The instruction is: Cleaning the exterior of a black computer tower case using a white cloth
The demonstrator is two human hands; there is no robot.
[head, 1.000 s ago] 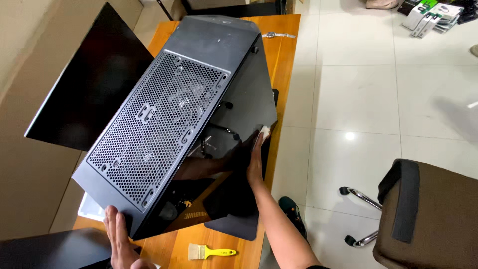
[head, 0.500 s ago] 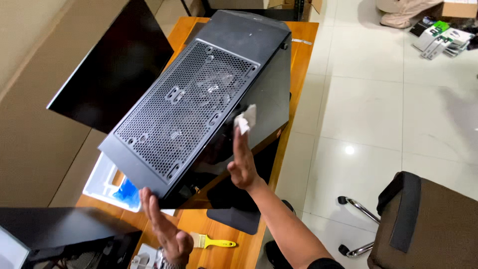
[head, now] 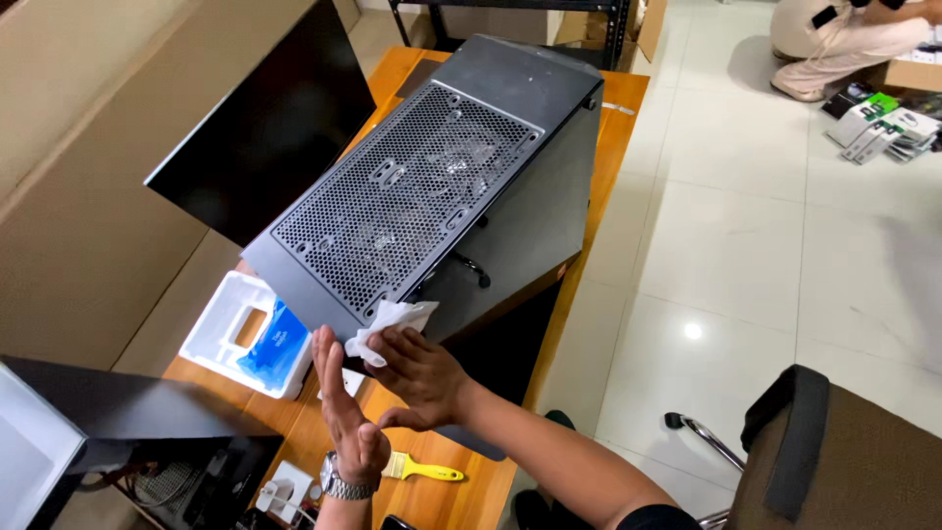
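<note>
A black computer case [head: 412, 196] with a perforated mesh panel facing up lies tilted on the wooden table [head: 628, 98]; its dark glass side [head: 535, 231] faces right. My right hand [head: 424, 378] presses a crumpled white cloth [head: 388, 322] against the case's near corner. My left hand [head: 343, 417], with a wristwatch, is held flat with fingers pointing up, just below the case's near end and beside the right hand. It holds nothing.
A black monitor [head: 265, 128] leans at the left. A white foam tray [head: 221, 339] with a blue packet, a yellow-handled brush [head: 422, 469] and another dark case [head: 128, 442] lie near me. A brown chair [head: 844, 461] stands right. A person [head: 844, 39] crouches by boxes [head: 883, 123] on the floor.
My right hand has slid with the white cloth from the case's side panel down to its near corner. My left hand rose beside it.
</note>
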